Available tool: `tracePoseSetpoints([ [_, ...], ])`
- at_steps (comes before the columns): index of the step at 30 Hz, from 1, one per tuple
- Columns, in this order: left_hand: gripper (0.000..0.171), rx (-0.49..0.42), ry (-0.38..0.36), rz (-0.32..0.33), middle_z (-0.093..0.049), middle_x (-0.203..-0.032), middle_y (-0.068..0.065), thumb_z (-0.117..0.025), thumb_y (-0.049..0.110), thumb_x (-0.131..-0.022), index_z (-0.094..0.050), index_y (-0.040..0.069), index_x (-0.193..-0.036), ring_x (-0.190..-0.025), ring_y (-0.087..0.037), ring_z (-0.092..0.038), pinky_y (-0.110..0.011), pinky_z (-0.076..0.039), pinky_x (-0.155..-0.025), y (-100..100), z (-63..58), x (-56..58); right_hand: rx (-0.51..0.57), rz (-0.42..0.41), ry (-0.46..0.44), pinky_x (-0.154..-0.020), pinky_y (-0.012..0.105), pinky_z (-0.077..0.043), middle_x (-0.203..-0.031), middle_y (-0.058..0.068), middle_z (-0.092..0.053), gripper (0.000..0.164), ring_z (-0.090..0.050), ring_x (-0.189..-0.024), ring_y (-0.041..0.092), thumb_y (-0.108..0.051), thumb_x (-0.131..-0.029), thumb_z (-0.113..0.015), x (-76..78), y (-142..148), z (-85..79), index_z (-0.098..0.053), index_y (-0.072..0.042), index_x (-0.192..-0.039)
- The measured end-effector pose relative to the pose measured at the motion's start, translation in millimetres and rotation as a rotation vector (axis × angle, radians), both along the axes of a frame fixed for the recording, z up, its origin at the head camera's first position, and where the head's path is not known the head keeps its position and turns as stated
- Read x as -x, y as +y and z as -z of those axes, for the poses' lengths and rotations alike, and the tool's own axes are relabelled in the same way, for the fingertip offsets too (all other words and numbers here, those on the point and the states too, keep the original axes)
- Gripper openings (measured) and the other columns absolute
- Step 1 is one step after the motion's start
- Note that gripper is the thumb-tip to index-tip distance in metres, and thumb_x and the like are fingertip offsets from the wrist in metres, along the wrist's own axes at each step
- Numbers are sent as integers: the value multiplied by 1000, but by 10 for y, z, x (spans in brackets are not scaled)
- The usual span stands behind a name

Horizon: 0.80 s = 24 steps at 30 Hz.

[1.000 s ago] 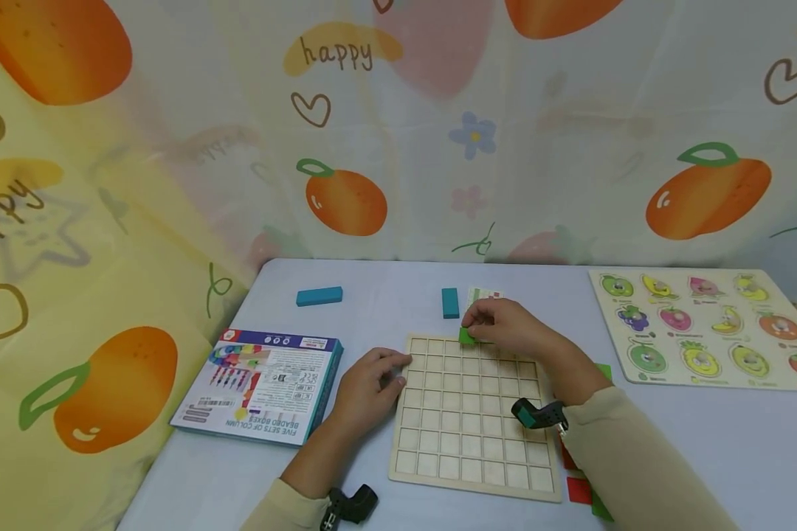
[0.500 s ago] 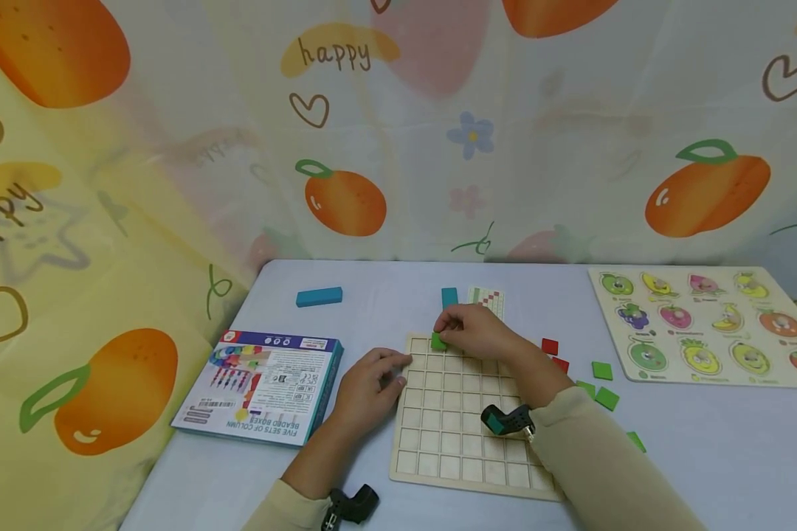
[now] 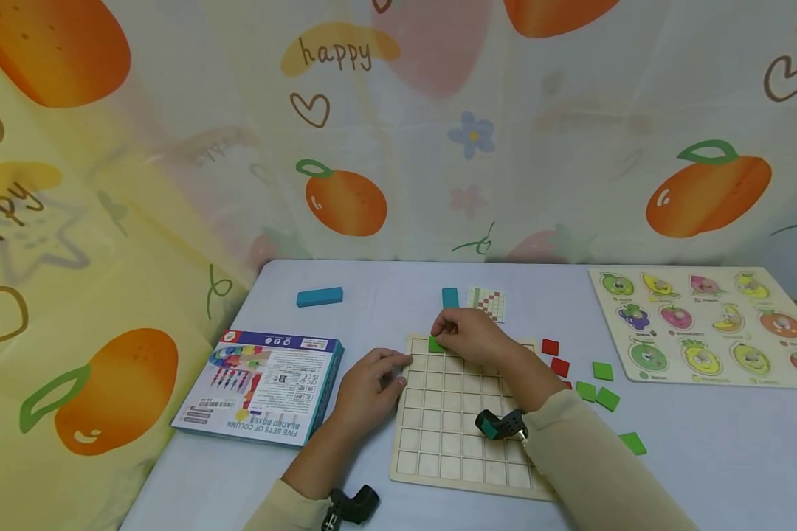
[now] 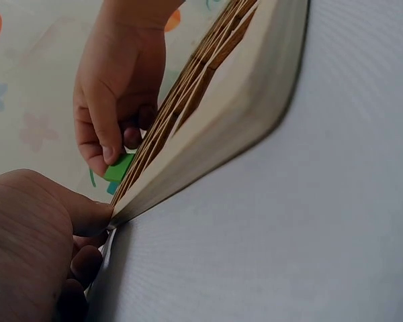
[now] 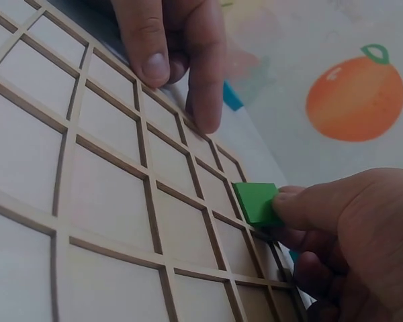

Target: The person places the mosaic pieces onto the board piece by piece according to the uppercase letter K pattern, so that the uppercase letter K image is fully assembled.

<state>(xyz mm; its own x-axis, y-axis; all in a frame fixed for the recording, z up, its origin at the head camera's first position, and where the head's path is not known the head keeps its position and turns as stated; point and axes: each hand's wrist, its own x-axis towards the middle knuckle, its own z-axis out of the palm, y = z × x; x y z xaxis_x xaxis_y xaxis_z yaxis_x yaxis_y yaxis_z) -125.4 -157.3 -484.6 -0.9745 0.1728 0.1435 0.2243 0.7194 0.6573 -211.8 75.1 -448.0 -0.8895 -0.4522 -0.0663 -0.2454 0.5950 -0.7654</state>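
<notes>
Overhead access to the grid board [image 3: 450, 424] is open across its near-left part. The left hand [image 3: 370, 387] blocks its left edge toward the far end; the right hand [image 3: 474, 337], its far edge; the right sleeve [image 3: 601, 457], its near-right corner.

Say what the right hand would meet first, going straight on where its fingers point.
Most likely the wooden grid board: the green square tile pinched in the right hand would probably meet its far row, near the left corner. Any gap beneath the tile is hard to judge.
</notes>
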Motion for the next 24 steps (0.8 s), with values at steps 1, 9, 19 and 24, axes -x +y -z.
tracePoseSetpoints([
  [1, 31, 1, 0, 0, -68, -124, 6, -77, 12, -98, -78, 17, -129, -97, -9, -61, -31, -55, -85, -1, 0, -1, 1, -3, 3, -85, 39, -51, -94, -1, -69, 8, -61, -88, 16, -11, -103, -67, -2, 3, 6, -74, -12, -106],
  [9, 31, 4, -5, -1, -68, -124, 6, -76, 13, -99, -78, 18, -130, -97, -10, -61, -32, -55, -85, -8, 4, 1, 2, -23, 19, -83, 38, -52, -94, -3, -69, 10, -61, -87, 15, -11, -97, -76, -17, 1, 28, -74, -13, -106],
  [19, 31, -6, -21, -2, -67, -125, 7, -76, 13, -99, -78, 18, -130, -99, -10, -61, -32, -55, -86, -4, 6, -3, -24, -21, 6, -91, 42, -53, -100, -2, -70, 20, -63, -96, 17, -13, -90, -85, -17, 11, 32, -77, -12, -108],
  [24, 31, -5, -20, 3, -67, -125, 7, -76, 13, -100, -78, 18, -130, -98, -9, -61, -31, -55, -86, -1, -5, -4, -39, -29, 19, -93, 42, -53, -105, -2, -70, 24, -64, -100, 17, -16, -90, -86, -6, 27, 45, -77, -13, -112],
])
